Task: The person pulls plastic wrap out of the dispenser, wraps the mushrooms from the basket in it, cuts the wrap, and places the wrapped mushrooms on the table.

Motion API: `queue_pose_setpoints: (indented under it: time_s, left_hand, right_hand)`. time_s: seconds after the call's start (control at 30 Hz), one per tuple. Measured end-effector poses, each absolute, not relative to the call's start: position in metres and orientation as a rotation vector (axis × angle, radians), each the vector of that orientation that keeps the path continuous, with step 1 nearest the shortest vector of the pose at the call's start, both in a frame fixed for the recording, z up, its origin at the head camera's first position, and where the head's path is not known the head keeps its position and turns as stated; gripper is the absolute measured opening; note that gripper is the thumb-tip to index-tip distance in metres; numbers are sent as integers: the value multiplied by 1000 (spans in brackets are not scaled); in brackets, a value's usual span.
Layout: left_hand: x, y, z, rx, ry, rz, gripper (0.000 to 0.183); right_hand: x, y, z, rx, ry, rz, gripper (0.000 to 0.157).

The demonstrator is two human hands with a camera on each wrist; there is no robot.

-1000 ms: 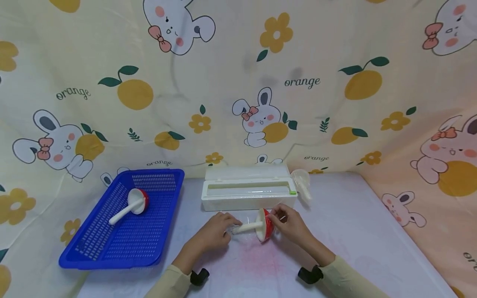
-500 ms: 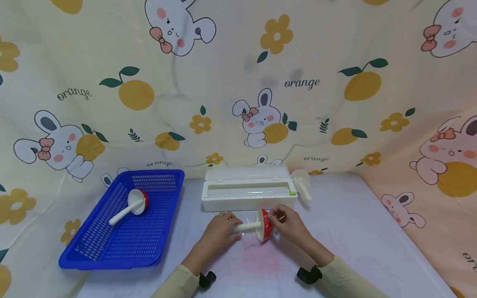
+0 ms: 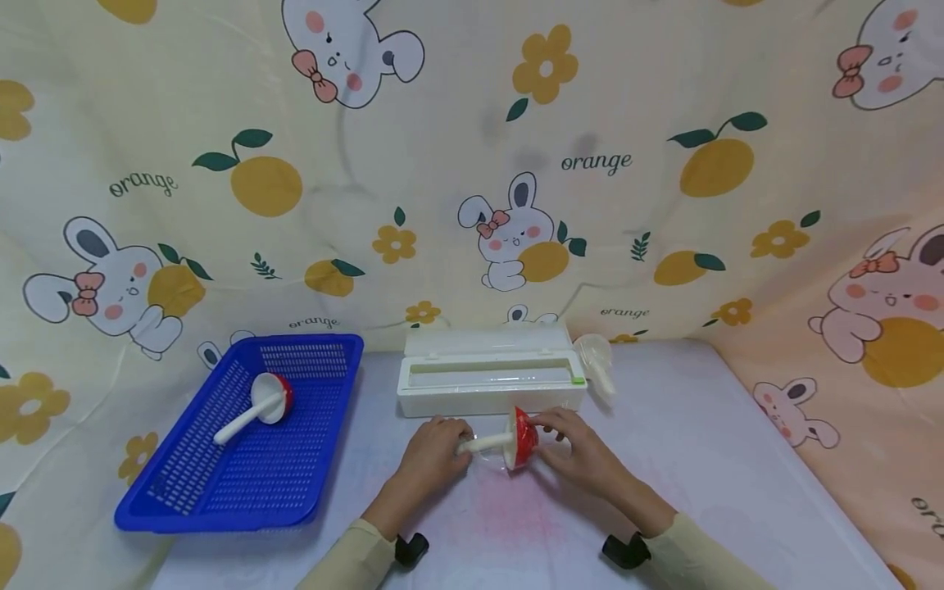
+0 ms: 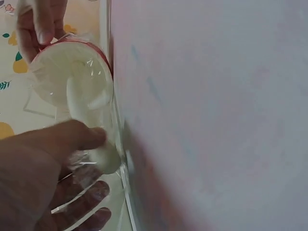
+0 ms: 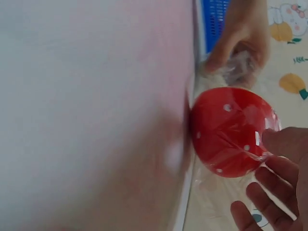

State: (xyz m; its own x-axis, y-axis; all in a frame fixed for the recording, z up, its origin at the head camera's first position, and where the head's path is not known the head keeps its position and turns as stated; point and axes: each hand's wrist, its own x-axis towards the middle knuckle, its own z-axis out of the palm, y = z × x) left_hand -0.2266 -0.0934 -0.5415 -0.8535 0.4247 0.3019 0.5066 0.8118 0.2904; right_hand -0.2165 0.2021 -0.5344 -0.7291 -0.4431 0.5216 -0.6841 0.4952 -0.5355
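A mushroom-shaped utensil (image 3: pixel 522 438) lies sideways in front of the white box, with a red white-dotted cap and a white stem. Clear plastic film (image 4: pixel 43 77) wraps it; creases shine on the cap in the right wrist view. My left hand (image 3: pixel 437 451) grips the end of the stem, thumb on one side and fingers behind, film bunched among them. At the cap's edge, my right hand (image 3: pixel 583 451) holds with thumb and forefinger, the other fingers spread loosely. A second mushroom-shaped utensil (image 3: pixel 269 399) lies in the blue basket (image 3: pixel 221 512).
Behind the hands stands a long white box (image 3: pixel 487 403) with its lid raised and a green tab at its right end. A pale spoon-shaped thing (image 3: pixel 596 365) leans beside it. The white table (image 3: pixel 708 459) carries a pink stain, and a patterned cloth (image 3: pixel 442 164) hangs behind.
My left hand has moved right and closer round the stem's end. The right hand's fingers have spread more around the cap, and the utensil has turned slightly.
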Motion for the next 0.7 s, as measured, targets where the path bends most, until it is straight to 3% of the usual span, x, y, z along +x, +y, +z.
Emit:
queue_pose_setpoints:
  time_s: [0.23,0.7]
  left_hand:
    - [-224,-100,-539,-735,-2728,-667,23]
    - [-219,-106,-516,-672,-2687,-983,20]
  right_hand:
    - [-216,203,-538,1048,-2390,1024,73]
    - [-219,195,-535,905,-2315,729,99]
